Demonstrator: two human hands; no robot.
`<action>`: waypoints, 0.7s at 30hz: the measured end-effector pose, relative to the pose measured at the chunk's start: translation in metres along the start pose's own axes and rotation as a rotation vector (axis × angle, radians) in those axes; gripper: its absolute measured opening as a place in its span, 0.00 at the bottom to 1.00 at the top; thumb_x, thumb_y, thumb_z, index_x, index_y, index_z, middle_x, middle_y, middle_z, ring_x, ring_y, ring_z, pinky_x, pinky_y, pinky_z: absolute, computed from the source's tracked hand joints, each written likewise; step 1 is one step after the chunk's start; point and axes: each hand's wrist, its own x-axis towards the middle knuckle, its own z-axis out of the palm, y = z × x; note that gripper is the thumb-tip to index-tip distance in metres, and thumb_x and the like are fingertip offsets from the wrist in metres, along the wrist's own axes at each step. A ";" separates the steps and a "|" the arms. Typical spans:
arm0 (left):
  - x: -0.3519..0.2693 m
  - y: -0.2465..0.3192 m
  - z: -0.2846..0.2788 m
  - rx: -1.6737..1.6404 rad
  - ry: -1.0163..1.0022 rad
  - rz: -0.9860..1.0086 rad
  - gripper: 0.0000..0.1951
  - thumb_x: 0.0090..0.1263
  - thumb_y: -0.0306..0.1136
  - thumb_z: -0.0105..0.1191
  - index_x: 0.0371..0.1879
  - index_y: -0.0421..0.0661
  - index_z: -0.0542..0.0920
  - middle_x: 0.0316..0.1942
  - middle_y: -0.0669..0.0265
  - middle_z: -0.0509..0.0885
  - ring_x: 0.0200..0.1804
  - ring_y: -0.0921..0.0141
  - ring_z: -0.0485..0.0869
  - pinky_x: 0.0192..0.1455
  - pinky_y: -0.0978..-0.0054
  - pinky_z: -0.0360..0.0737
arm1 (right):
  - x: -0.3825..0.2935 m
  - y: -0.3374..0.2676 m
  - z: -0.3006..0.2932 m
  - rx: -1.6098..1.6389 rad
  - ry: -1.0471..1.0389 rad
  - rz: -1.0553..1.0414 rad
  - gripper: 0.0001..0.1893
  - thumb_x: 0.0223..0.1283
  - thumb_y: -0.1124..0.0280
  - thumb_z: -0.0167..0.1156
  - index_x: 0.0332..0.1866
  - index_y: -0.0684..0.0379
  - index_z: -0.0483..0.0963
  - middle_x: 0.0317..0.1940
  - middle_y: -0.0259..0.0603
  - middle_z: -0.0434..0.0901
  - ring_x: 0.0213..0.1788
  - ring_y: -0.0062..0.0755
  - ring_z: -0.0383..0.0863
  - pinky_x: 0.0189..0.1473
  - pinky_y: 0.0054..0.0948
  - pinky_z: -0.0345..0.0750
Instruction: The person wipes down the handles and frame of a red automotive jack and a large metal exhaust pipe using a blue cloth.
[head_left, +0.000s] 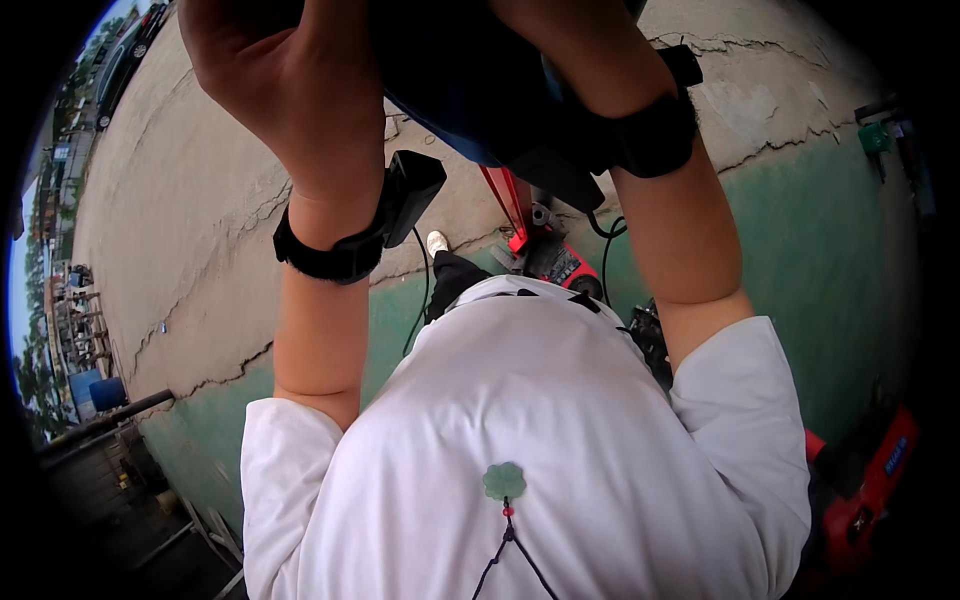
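Both my hands are raised close to the camera at the top of the head view. My left hand (285, 67) shows its wrist and palm side, its fingers cut off by the upper edge. My right hand (577, 45) is mostly cut off too. A dark, shaded object with a bluish lower edge (465, 146) fills the space between them; its kind and whether either hand grips it cannot be told. Black straps with small black boxes (416, 187) sit around both wrists, with cables hanging down. Below stands a red metal jack-like tool (559, 262) by my feet.
Cracked concrete (202, 187) meets green-painted floor (795, 225). Another red machine (862, 495) stands at lower right. A dark metal frame (112, 427) and a blue barrel (107, 393) are at lower left. A parked car (124, 64) is at upper left.
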 end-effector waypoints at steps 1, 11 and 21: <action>0.000 -0.003 -0.002 -0.079 -0.026 -0.006 0.20 0.52 0.23 0.64 0.45 0.39 0.75 0.36 0.58 0.82 0.38 0.65 0.81 0.42 0.73 0.78 | -0.016 0.005 0.012 -0.298 0.197 -0.034 0.15 0.71 0.67 0.46 0.55 0.65 0.68 0.45 0.41 0.79 0.46 0.32 0.80 0.47 0.27 0.77; -0.071 -0.037 -0.009 0.371 0.014 0.125 0.23 0.57 0.15 0.57 0.49 0.41 0.62 0.47 0.53 0.74 0.43 0.70 0.77 0.49 0.79 0.75 | -0.159 0.079 -0.018 -0.754 0.332 0.176 0.16 0.73 0.66 0.36 0.47 0.63 0.71 0.42 0.46 0.78 0.44 0.40 0.79 0.49 0.32 0.75; -0.181 -0.065 -0.046 0.578 -0.187 -0.067 0.20 0.63 0.17 0.52 0.48 0.45 0.59 0.50 0.56 0.68 0.52 0.66 0.73 0.58 0.70 0.68 | -0.176 0.074 -0.027 -0.114 0.190 0.619 0.20 0.68 0.57 0.50 0.54 0.62 0.71 0.48 0.39 0.78 0.47 0.27 0.79 0.52 0.26 0.77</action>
